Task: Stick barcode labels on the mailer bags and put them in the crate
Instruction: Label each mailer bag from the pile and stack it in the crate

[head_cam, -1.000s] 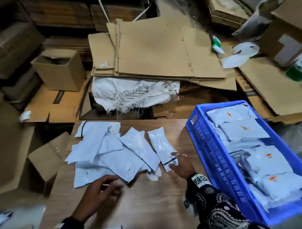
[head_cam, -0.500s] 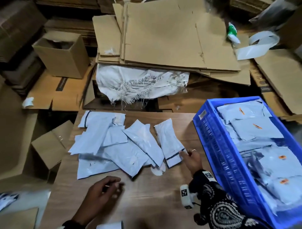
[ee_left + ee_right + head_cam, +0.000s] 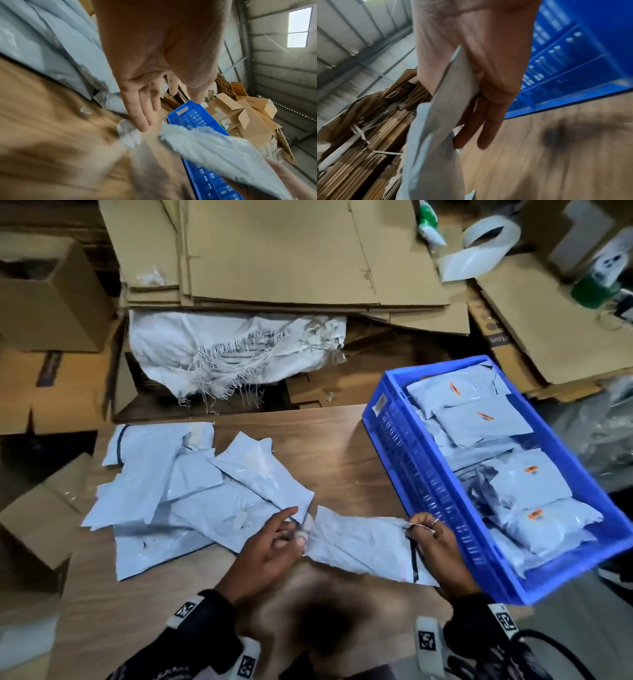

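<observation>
- Far left, off the worktop edge: open cardboard boxes on the floor, one just beside the worktop's left side.
- Loose pile of grey mailer bags covers the worktop's left half, overlapping, reaching close to its back and left edges.
- Bare wood strip runs along the near edge in front of the pile; another bare patch sits between pile and crate.
- Left hand at the pile's right corner, fingers spread and relaxed, grip apart; fingertips touch the left end of the held mailer bag. Something small and pale sits at the fingertips, too blurred to tell what.
- Held mailer bag lies crosswise between both hands, crumpled, grey, dark strip near its right end, that end lifted.
- Right hand has its grip clamped on the bag's right end, thumb and fingers pinching the flap, just beside the crate wall.
- Blue crate sits on the worktop's right side, overhanging the edge, filled with mailer bags carrying small orange labels.
- Behind: flattened cardboard sheets over a frayed white sack.
</observation>
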`<state>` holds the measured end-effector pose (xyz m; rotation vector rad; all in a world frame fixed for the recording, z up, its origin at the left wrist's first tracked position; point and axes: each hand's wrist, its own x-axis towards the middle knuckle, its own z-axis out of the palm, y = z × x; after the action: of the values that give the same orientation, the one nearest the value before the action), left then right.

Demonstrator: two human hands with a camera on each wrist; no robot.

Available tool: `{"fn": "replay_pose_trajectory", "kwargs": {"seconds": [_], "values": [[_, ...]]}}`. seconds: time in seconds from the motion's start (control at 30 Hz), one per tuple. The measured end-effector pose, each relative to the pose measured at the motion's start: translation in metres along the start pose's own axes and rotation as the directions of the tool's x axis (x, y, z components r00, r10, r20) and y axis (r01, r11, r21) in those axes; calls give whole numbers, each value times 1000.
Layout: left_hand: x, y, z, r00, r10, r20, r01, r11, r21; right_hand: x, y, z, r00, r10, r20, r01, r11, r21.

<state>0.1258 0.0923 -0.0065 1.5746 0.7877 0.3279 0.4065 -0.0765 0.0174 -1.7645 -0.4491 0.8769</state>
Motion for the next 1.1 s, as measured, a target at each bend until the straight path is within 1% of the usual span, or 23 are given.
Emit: {"fn": "replay_pose_trajectory", "kwargs": {"seconds": [0.07,0.13,0.17,0.23,0.27,0.33,0.37,0.4,0.47,0.5,0.53,0.57,0.6,0.63,0.7,0.73,0.77,0.8,0.87,0.93,1.0,1.07,1.1], "values": [[5,-3,17,994,-71,77,77,994,-72,-7,12,-7,996,71,56,-71,997,-1],[7,-10,33,972,-168,163,200,960,-198,-16,17,-10,990,85,113,-82,996,-32],[7,-16,39,963,-196,185,235,947,-219,-20,19,-10,986,92,142,-89,996,-26],[9,-27,46,962,-209,175,241,953,-183,-25,21,-12,974,103,200,-97,995,-39],[9,-28,48,966,-215,145,240,954,-181,-28,19,-12,967,97,237,-84,994,-64],[9,-26,51,961,-263,82,275,932,-237,-32,18,-13,957,35,287,-15,997,-70],[10,-23,51,947,-311,77,320,904,-283,-33,17,-11,955,-8,297,27,998,-59],[12,-20,50,922,-373,104,386,867,-316,-36,15,-10,947,-60,315,76,996,-39],[16,-15,45,846,-504,177,532,768,-357,-39,14,-7,900,-174,400,197,980,-16],[19,-15,42,814,-549,191,575,715,-398,-40,18,-5,863,-214,457,261,964,-42],[22,-16,38,799,-569,195,589,675,-444,-42,20,-3,826,-235,512,331,938,-104],[23,-17,35,799,-571,189,584,660,-473,-42,29,-2,792,-249,558,396,904,-159],[22,-18,34,809,-560,177,568,668,-481,-41,38,-3,775,-236,585,446,861,-243],[21,-24,33,830,-536,152,538,699,-470,-39,47,-2,774,-218,595,487,805,-338],[18,-40,32,878,-473,79,456,773,-441,-37,63,-5,805,-119,581,502,658,-561],[16,-49,31,893,-447,53,426,801,-420,-37,68,-8,828,-60,558,482,587,-651],[14,-58,30,903,-427,52,411,819,-400,-36,76,-11,849,-25,527,456,538,-709],[11,-66,30,911,-409,58,399,833,-384,-38,80,-12,878,-32,478,424,517,-743],[7,-80,28,931,-361,57,362,887,-286,-39,90,-13,924,-119,364,367,545,-754],[4,-89,27,953,-301,44,305,942,-143,-39,94,-4,936,-201,288,350,588,-729],[4,-93,25,970,-235,60,236,971,-19,-40,93,13,924,-269,272,383,638,-668],[4,-94,22,979,-186,77,179,979,92,-40,92,36,898,-325,296,438,623,-648],[5,-93,19,981,-175,84,163,977,137,-39,95,47,892,-316,322,451,599,-662]]}}
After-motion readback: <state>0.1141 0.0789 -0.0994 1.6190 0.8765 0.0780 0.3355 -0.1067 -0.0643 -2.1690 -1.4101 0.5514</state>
